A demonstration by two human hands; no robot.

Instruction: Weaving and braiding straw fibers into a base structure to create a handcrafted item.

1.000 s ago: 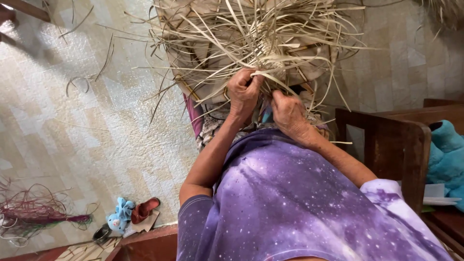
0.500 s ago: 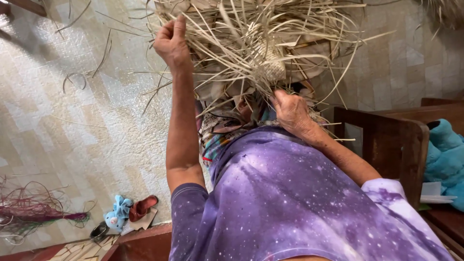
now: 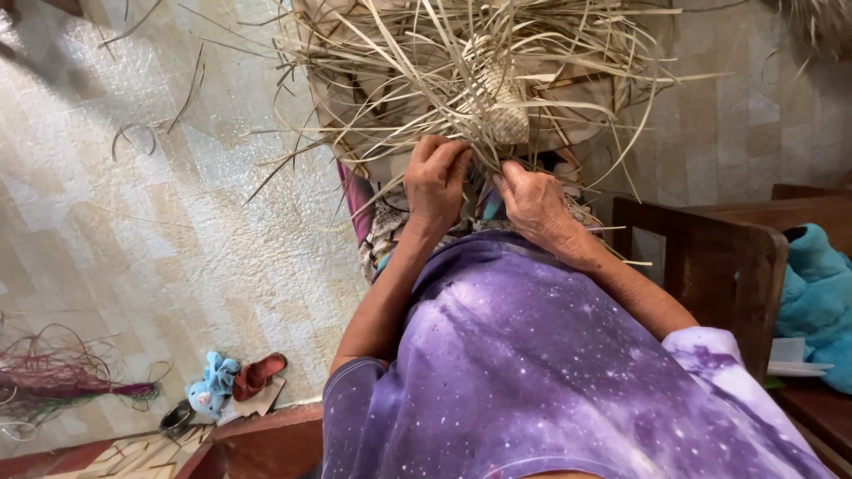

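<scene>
1. Left hand [image 3: 435, 182] is back at the weave. Half a second ago it was flung up toward 11 o'clock, drawing a strand out; now it sits curled beside the right hand, fingers closed on pale strips [image 3: 382, 106] at the lower edge of the work.
2. Right hand [image 3: 532, 204] has barely moved across the frames: pressed into the strips at 5 o'clock of the woven piece, fingers folded over them (exact pinch hidden, cannot tell which strip).
3. Woven piece [image 3: 504, 111], a small tight plaited section, sits at 12 o'clock from the hands, on the lap, loose strips fanning out all round it.
4. My read: the pull-through is finished and the strand is being seated. Hands together again suggests one stroke of the weave is complete.
5. Surroundings: tiled floor [image 3: 133, 231] at 9 o'clock with stray strips; bundle of purple-red fibre [image 3: 53, 381] at 8 o'clock; small blue toy [image 3: 211, 388] and a reddish sandal [image 3: 257, 372] near 7 o'clock; wooden chair arm [image 3: 710, 257] at 3 o'clock, teal plush [image 3: 816, 284] beyond it.
</scene>
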